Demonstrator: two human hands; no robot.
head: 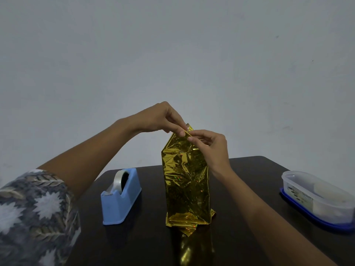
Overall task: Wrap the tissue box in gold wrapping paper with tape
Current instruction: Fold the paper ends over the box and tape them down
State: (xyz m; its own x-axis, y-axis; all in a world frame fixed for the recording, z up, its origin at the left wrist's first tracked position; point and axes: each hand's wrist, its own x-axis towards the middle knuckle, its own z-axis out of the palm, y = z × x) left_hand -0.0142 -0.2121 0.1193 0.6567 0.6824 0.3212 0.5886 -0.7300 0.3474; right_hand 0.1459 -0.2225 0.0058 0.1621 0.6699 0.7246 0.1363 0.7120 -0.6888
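Observation:
The tissue box, covered in crinkled gold wrapping paper [186, 181], stands on end in the middle of the dark table [146, 237]. Its top paper is gathered into a peak. My left hand [159, 118] pinches that peak from the left with thumb and fingertips. My right hand [209, 144] pinches the same flap from the right, just below. A loose gold flap spreads on the table at the box's base. The box itself is hidden under the paper.
A blue tape dispenser [121, 200] with a clear tape roll sits left of the box. A clear plastic container with a blue lid [317, 198] lies at the table's right edge. A plain grey wall stands behind the table.

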